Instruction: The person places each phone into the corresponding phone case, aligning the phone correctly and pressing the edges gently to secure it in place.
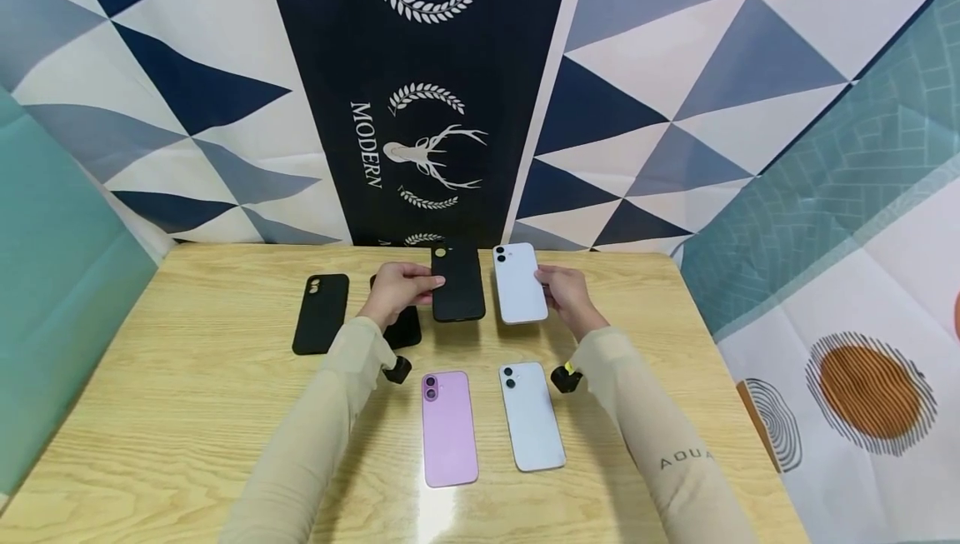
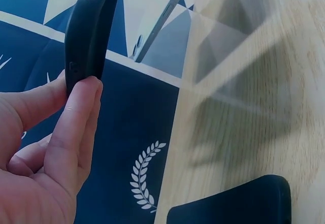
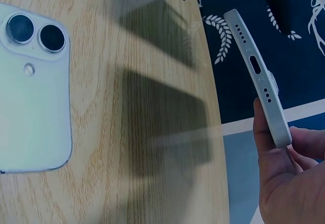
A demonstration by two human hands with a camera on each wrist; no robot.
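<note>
My left hand (image 1: 399, 290) pinches a black phone case (image 1: 457, 286) by its left edge, thumb on the near face, held above the back of the table. In the left wrist view the case (image 2: 89, 36) appears edge-on, with small holes at one end. To its right, my right hand (image 1: 568, 294) grips a white phone (image 1: 521, 281) by its right edge, camera side facing me. The phone's bottom edge (image 3: 259, 76), with its charging port, shows in the right wrist view. Whether anything sits inside the held case, I cannot tell.
Nearer me on the wooden table (image 1: 202, 411) lie a pink phone (image 1: 450, 436) and a second white phone (image 1: 534, 419), both camera side up. Another black case (image 1: 321, 315) lies at left; a black case (image 1: 405, 329) is partly hidden by my left arm. Patterned cloth (image 1: 427, 111) rises behind.
</note>
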